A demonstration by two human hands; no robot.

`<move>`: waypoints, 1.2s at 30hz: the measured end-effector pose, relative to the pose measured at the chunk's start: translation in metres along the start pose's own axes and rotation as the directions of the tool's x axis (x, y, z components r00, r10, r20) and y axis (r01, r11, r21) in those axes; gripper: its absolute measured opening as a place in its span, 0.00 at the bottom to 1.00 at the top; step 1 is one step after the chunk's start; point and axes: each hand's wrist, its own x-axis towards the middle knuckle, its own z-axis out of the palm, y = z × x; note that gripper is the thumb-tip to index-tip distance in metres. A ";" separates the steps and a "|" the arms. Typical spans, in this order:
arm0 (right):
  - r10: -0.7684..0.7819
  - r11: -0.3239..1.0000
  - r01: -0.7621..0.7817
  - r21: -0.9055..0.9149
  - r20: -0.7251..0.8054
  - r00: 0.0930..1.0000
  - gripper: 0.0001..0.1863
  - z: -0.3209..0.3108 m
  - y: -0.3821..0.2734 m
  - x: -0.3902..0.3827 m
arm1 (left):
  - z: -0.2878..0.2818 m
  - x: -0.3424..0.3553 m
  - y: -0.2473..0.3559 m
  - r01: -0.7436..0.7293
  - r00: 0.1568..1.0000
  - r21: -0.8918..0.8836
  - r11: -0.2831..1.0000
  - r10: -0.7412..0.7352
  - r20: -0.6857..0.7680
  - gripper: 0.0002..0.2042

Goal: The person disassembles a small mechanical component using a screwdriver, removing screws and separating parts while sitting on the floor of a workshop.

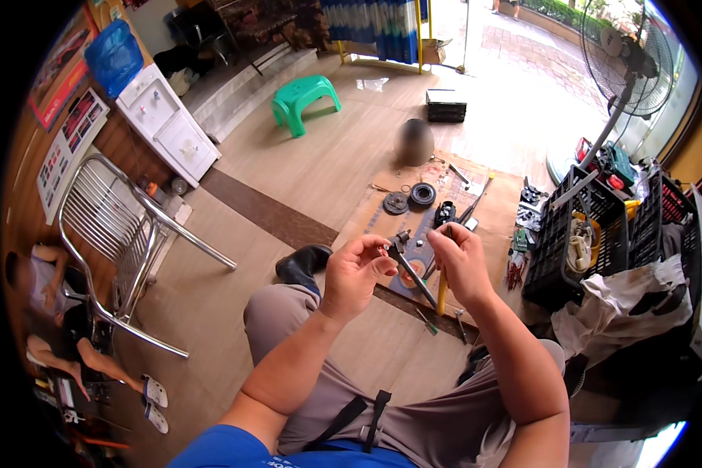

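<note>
My left hand [352,274] pinches a small part with red on it [383,250] between thumb and fingertips. To its right, my right hand [462,265] is closed around a slim tool with a yellow handle [442,293]; its dark tip points up and away from me. Between the hands shows a dark rod with a wider head [418,279], shaped like a hammer; I cannot tell whether it is touched. Beyond them lies a cardboard sheet [491,204] with a black ring-shaped part [422,194], a dark round disc [395,203] and long thin tools.
Black crates [542,265] with a white cloth [624,308] stand at right, near a standing fan [628,66]. A green stool [304,100] is far ahead. A metal bench [125,242] and a seated person [54,304] are at left. A small screwdriver [427,322] lies near my knees.
</note>
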 end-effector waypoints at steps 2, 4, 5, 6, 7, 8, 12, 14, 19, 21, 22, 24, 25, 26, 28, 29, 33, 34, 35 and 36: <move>-0.017 0.995 0.016 -0.101 -0.011 1.000 0.09 0.002 -0.004 -0.001 | 0.003 -0.002 0.002 -0.035 0.999 0.045 0.998 0.036 -0.026 0.13; -0.015 0.990 0.022 -0.136 0.051 0.999 0.08 -0.007 0.011 0.005 | 0.011 -0.004 0.010 -0.096 0.995 0.214 0.972 0.100 -0.008 0.14; -0.039 0.989 0.056 -0.137 0.125 0.991 0.08 -0.009 0.015 0.005 | 0.011 -0.004 0.009 -0.094 0.995 0.205 0.974 0.099 -0.011 0.14; -0.059 0.988 0.086 -0.131 0.200 0.978 0.08 -0.009 0.017 0.004 | 0.009 -0.004 0.009 -0.203 0.977 0.401 0.893 0.209 0.028 0.15; -0.044 0.985 0.084 -0.152 0.249 0.967 0.09 -0.009 0.017 0.005 | 0.007 -0.004 0.008 -0.300 0.948 0.574 0.762 0.306 0.091 0.16; -0.035 0.985 0.076 -0.156 0.249 0.968 0.09 -0.008 0.017 0.005 | 0.005 -0.004 0.009 -0.293 0.950 0.571 0.767 0.301 0.084 0.16; -0.066 0.958 0.142 -0.249 0.293 0.954 0.09 -0.004 0.019 0.000 | 0.002 -0.003 0.008 -0.436 0.887 0.691 0.577 0.404 0.222 0.17; -0.093 0.948 0.179 -0.264 0.310 0.946 0.09 -0.002 0.020 -0.002 | 0.001 -0.004 0.007 -0.462 0.871 0.705 0.539 0.425 0.246 0.17; -0.084 0.904 0.201 -0.377 0.305 0.949 0.10 0.002 0.020 -0.003 | 0.001 -0.004 0.006 -0.503 0.845 0.703 0.504 0.458 0.276 0.15; -0.089 0.909 0.202 -0.365 0.305 0.948 0.10 0.004 0.019 -0.003 | 0.001 -0.004 0.007 -0.492 0.854 0.705 0.511 0.442 0.275 0.14; -0.096 0.913 0.205 -0.354 0.303 0.948 0.10 0.004 0.019 -0.003 | 0.002 -0.004 0.007 -0.483 0.861 0.706 0.519 0.427 0.275 0.14; -0.098 0.901 0.212 -0.379 0.300 0.949 0.09 0.003 0.019 -0.004 | 0.001 -0.005 0.006 -0.476 0.869 0.703 0.528 0.407 0.283 0.13; -0.101 0.888 0.221 -0.404 0.298 0.949 0.09 0.003 0.019 -0.004 | 0.001 -0.005 0.005 -0.471 0.874 0.700 0.537 0.389 0.290 0.13; -0.100 0.889 0.219 -0.402 0.296 0.950 0.09 0.003 0.019 -0.004 | 0.002 -0.005 0.005 -0.470 0.875 0.700 0.538 0.386 0.292 0.13; -0.114 0.875 0.235 -0.422 0.293 0.949 0.10 0.003 0.017 -0.004 | 0.003 -0.004 0.006 -0.464 0.874 0.704 0.538 0.408 0.265 0.15; -0.114 0.877 0.234 -0.420 0.291 0.950 0.10 0.003 0.015 -0.005 | 0.003 -0.005 0.006 -0.464 0.875 0.704 0.538 0.405 0.267 0.15; -0.118 0.867 0.239 -0.437 0.285 0.951 0.10 0.005 0.009 -0.008 | 0.005 -0.006 0.008 -0.436 0.895 0.700 0.566 0.357 0.268 0.13; -0.124 0.860 0.247 -0.446 0.288 0.950 0.10 0.005 0.009 -0.009 | 0.006 -0.006 0.009 -0.425 0.900 0.696 0.579 0.350 0.259 0.13; -0.124 0.861 0.246 -0.445 0.284 0.951 0.10 0.005 0.007 -0.009 | 0.008 -0.006 0.011 -0.426 0.900 0.695 0.579 0.348 0.262 0.13; -0.138 0.841 0.267 -0.471 0.290 0.947 0.09 0.005 0.006 -0.009 | 0.009 -0.007 0.013 -0.373 0.924 0.696 0.614 0.309 0.223 0.12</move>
